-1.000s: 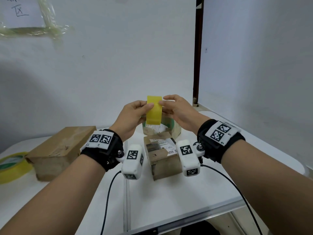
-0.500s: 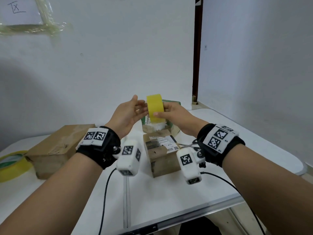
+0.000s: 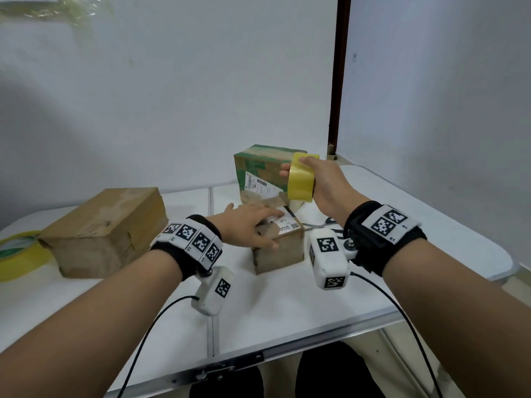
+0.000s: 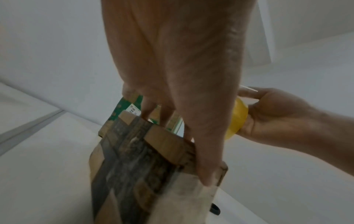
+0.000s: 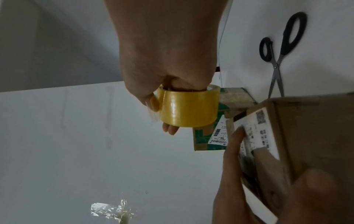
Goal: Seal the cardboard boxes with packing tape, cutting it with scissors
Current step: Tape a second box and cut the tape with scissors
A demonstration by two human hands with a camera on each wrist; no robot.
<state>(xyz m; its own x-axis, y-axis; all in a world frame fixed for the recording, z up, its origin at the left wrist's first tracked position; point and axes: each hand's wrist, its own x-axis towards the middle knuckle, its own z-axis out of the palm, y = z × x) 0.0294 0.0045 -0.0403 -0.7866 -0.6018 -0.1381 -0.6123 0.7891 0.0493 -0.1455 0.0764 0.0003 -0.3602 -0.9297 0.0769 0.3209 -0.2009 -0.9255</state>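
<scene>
My right hand (image 3: 293,168) grips a yellow packing tape roll (image 3: 300,182), fingers through its core and thumb outside, held in the air in front of a green-printed box (image 3: 258,165). The right wrist view shows the tape roll (image 5: 189,109) with a short loose end at its left side. My left hand (image 3: 274,231) holds a small cardboard box (image 3: 281,251) at the table's middle, fingers on its labelled top and thumb (image 4: 206,159) down its near face. Scissors (image 5: 277,50) with black handles lie on the table right of the small box, partly hidden in the head view.
A large brown box (image 3: 106,231) stands at the left, with a second yellow tape roll (image 3: 17,254) at the far left edge. The white table (image 3: 287,305) meets walls behind and to the right. Cables hang from both wrist cameras.
My left hand has let go of the tape roll and dropped onto the small box. The right hand alone now holds the roll, moved right and farther away.
</scene>
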